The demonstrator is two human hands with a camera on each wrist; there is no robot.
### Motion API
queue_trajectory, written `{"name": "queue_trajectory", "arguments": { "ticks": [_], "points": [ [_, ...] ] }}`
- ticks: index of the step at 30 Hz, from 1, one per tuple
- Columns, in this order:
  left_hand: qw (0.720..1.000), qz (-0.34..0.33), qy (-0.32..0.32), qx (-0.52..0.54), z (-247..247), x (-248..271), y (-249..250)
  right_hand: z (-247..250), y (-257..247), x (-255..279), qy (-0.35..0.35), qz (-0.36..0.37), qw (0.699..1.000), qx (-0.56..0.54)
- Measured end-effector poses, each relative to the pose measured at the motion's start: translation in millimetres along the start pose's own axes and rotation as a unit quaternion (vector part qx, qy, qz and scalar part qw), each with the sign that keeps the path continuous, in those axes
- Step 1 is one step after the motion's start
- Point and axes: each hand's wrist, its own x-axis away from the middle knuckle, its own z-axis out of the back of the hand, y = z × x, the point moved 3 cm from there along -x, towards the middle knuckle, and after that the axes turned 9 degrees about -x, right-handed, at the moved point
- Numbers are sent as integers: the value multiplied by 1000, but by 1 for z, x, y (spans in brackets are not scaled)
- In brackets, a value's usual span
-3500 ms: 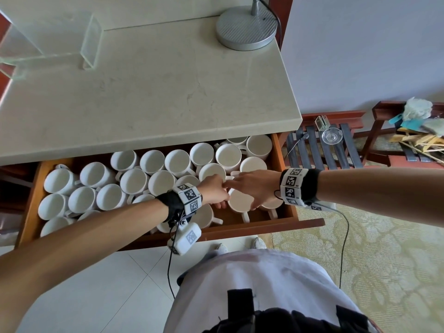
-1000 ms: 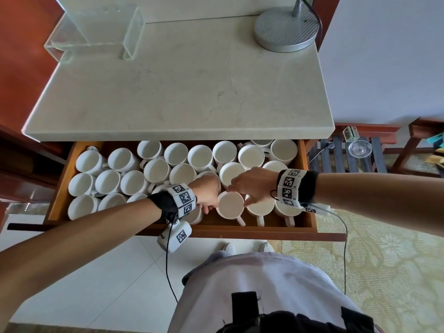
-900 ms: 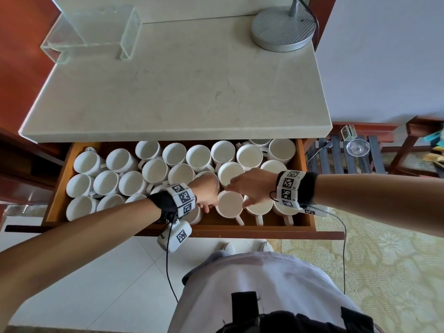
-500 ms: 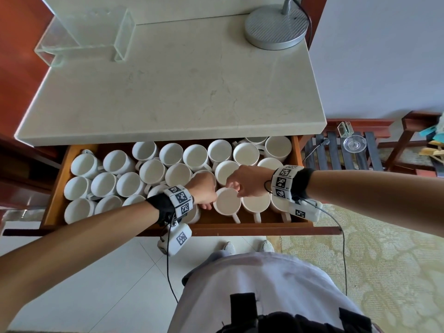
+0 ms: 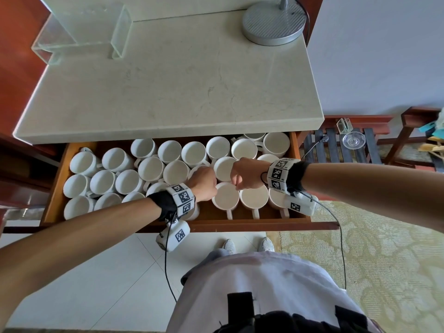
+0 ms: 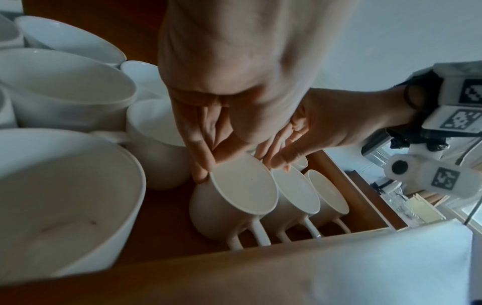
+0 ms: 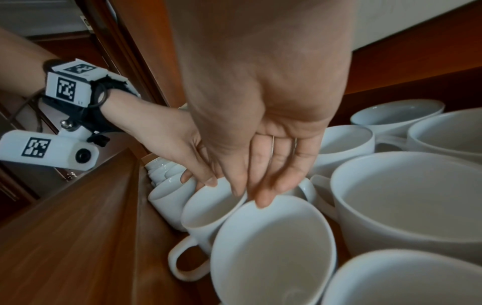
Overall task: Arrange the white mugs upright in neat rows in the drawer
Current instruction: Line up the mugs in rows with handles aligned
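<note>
Both hands are working over the front row of mugs in the open drawer (image 5: 56, 188), under the bench (image 5: 168, 80). The left hand (image 5: 203, 180) is reaching down, its straight fingers (image 6: 200, 165) pressing the rim and side of the front mug (image 5: 225, 197), likely to nudge it against its neighbour (image 5: 254, 197) so the row closes up. The right hand (image 5: 249, 173) is hanging palm down, its fingers (image 7: 263, 196) extended and touching the neighbour's far rim, seemingly steadying it. Handles in this row are pointing toward the drawer front; mugs left of the front mug are sitting upright but loosely clustered.
</note>
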Motion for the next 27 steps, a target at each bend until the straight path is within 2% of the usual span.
{"name": "queue_trajectory", "arguments": {
  "ticks": [9, 21, 27],
  "points": [
    [999, -42, 12, -21, 5, 2, 4, -2, 0, 1, 4, -11, 1000, 13],
    [999, -8, -39, 8, 5, 4, 2, 0, -2, -1, -4, -17, 999, 29],
    [993, 8, -78, 90, 9, 10, -5, 0, -2, -7, -16, -24, 999, 43]
  ]
}}
